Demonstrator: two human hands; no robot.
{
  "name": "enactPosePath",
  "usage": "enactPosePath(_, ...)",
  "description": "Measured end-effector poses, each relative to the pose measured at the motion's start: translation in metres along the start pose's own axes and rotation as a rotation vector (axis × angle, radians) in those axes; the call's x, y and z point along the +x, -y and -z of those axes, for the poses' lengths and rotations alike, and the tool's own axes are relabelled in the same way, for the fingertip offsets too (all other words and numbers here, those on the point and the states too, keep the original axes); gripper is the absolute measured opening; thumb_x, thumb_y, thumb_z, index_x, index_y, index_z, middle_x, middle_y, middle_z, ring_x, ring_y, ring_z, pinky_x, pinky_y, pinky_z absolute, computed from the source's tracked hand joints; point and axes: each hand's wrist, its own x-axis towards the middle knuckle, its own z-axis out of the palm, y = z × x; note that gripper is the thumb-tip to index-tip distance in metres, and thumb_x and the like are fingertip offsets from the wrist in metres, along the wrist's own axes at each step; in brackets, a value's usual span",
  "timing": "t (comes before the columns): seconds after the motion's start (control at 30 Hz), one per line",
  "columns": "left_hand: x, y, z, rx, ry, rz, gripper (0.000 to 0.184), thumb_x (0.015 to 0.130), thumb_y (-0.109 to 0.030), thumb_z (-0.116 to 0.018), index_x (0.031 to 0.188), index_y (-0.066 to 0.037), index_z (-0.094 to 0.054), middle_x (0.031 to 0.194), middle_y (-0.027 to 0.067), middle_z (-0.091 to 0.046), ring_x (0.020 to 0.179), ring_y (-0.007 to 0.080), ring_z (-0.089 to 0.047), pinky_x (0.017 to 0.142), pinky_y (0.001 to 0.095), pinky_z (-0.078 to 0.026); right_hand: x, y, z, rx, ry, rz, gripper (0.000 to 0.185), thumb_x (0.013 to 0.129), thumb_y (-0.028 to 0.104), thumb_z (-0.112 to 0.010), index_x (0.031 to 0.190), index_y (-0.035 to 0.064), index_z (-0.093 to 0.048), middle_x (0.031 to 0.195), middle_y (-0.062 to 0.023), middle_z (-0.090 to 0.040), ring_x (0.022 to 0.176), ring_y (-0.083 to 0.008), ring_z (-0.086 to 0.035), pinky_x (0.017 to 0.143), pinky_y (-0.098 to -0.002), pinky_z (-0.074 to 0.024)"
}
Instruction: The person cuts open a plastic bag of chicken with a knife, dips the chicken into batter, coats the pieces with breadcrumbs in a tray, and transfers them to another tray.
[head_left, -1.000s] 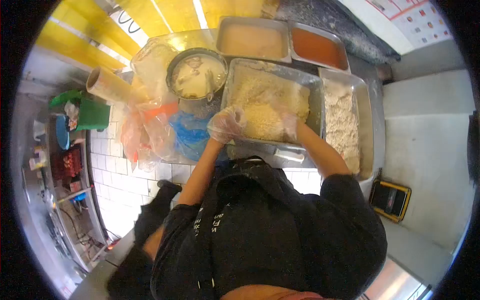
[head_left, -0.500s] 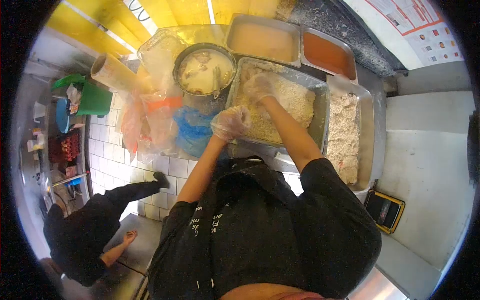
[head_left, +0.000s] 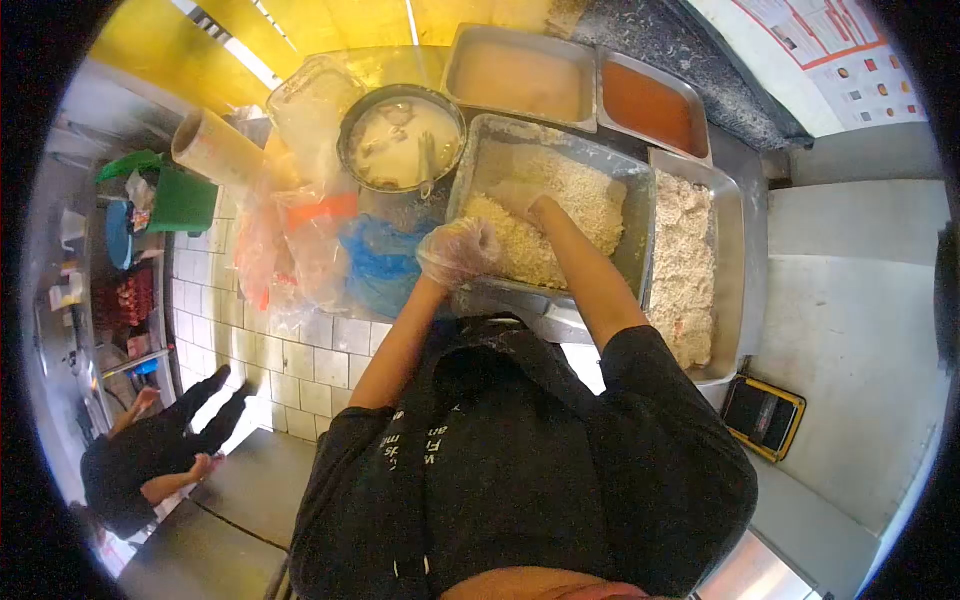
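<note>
My left hand (head_left: 458,250), in a clear plastic glove, is curled closed at the near left corner of a metal tray (head_left: 648,215). Whatever its fingers might hold is hidden. My right hand (head_left: 515,198), also gloved, reaches down into the pale crumbly breading (head_left: 585,195) inside that tray. Its fingers are blurred and partly covered by the crumbs. A round pan (head_left: 345,150) of creamy white liquid stands just left of the tray, with pieces in the liquid and tongs (head_left: 428,165) at its right side.
Behind the tray are a pan of tan liquid (head_left: 520,82) and a pan of red-orange contents (head_left: 648,105). A long pan of lumpy floury coating (head_left: 683,265) stands right. Blue plastic (head_left: 382,262) and clear bags (head_left: 315,245) lie left. Another person (head_left: 150,470) is at lower left.
My right hand has moved nearer and deeper into the breading, and the crumbs are shifted. My left hand stays at the tray corner. The other person has moved toward the lower left.
</note>
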Motion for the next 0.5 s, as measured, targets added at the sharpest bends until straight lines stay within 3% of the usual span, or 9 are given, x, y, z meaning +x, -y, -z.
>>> enactPosePath(0.13, -0.003, 0.003, -0.008, -0.044, -0.089, -0.083, 0.019, 0.077, -0.024, -0.069, 0.067, -0.011, -0.058, 0.060, 0.0155, -0.060, 0.052, 0.0364, -0.061, 0.048, 0.0459, -0.048, -0.044, 0.031, 0.011, 0.475, -0.276, -0.075, 0.042, 0.101, 0.030, -0.052, 0.136, 0.0074, -0.060, 0.129, -0.0115, -0.063, 0.114, -0.0210, -0.056, 0.095, -0.0407, -0.0458)
enactPosePath(0.2, -0.002, 0.004, -0.007, -0.033, -0.078, -0.071, 0.019, 0.076, -0.022, -0.068, 0.066, -0.011, -0.057, 0.059, 0.0153, -0.059, 0.051, 0.0365, -0.060, 0.047, 0.0460, -0.047, -0.056, 0.023, 0.015, 0.769, -0.362, -0.113, 0.046, 0.100, 0.034, -0.055, 0.137, 0.0076, -0.059, 0.135, -0.0098, -0.061, 0.120, -0.0196, -0.055, 0.098, -0.0397, -0.0454)
enactPosePath(0.27, -0.003, 0.002, -0.005, 0.051, -0.046, -0.049, 0.013, 0.077, -0.023, -0.068, 0.071, -0.012, -0.065, 0.064, 0.0141, -0.064, 0.057, 0.0332, -0.064, 0.055, 0.0432, -0.051, -0.090, -0.002, 0.027, 1.113, -0.344, -0.144, 0.050, 0.098, 0.042, -0.057, 0.134, 0.0072, -0.061, 0.136, -0.0100, -0.061, 0.119, -0.0195, -0.057, 0.095, -0.0396, -0.0473)
enactPosePath(0.33, -0.003, 0.007, -0.008, 0.033, -0.017, -0.007, 0.013, 0.077, -0.023, -0.068, 0.072, -0.012, -0.065, 0.065, 0.0141, -0.064, 0.058, 0.0334, -0.064, 0.055, 0.0437, -0.051, -0.135, 0.028, 0.052, 1.281, -0.303, -0.166, 0.052, 0.098, 0.045, -0.056, 0.132, 0.0073, -0.063, 0.138, -0.0100, -0.060, 0.120, -0.0194, -0.057, 0.094, -0.0399, -0.0483)
enactPosePath(0.37, -0.003, 0.008, -0.010, 0.024, 0.014, 0.019, 0.013, 0.077, -0.024, -0.069, 0.073, -0.012, -0.065, 0.065, 0.0140, -0.064, 0.059, 0.0336, -0.064, 0.056, 0.0443, -0.051, -0.157, 0.057, 0.073, 0.805, -0.307, -0.379, 0.050, 0.099, 0.045, -0.055, 0.132, 0.0080, -0.063, 0.138, -0.0121, -0.060, 0.121, -0.0204, -0.058, 0.094, -0.0409, -0.0493)
enactPosePath(0.47, -0.001, 0.002, -0.001, 0.009, 0.076, 0.063, 0.014, 0.077, -0.026, -0.070, 0.076, -0.012, -0.065, 0.066, 0.0137, -0.064, 0.060, 0.0338, -0.064, 0.057, 0.0449, -0.051, -0.174, 0.114, 0.072, 0.095, -0.191, -0.603, 0.046, 0.100, 0.043, -0.053, 0.129, 0.0090, -0.064, 0.141, -0.0175, -0.057, 0.127, -0.0240, -0.056, 0.099, -0.0445, -0.0479)
enactPosePath(0.5, -0.002, 0.002, -0.001, 0.003, 0.080, 0.065, 0.014, 0.077, -0.026, -0.070, 0.076, -0.012, -0.065, 0.066, 0.0137, -0.064, 0.060, 0.0338, -0.064, 0.057, 0.0449, -0.051, -0.167, 0.115, 0.049, -0.012, -0.139, -0.625, 0.045, 0.100, 0.042, -0.053, 0.128, 0.0091, -0.064, 0.142, -0.0191, -0.055, 0.129, -0.0252, -0.054, 0.101, -0.0458, -0.0466)
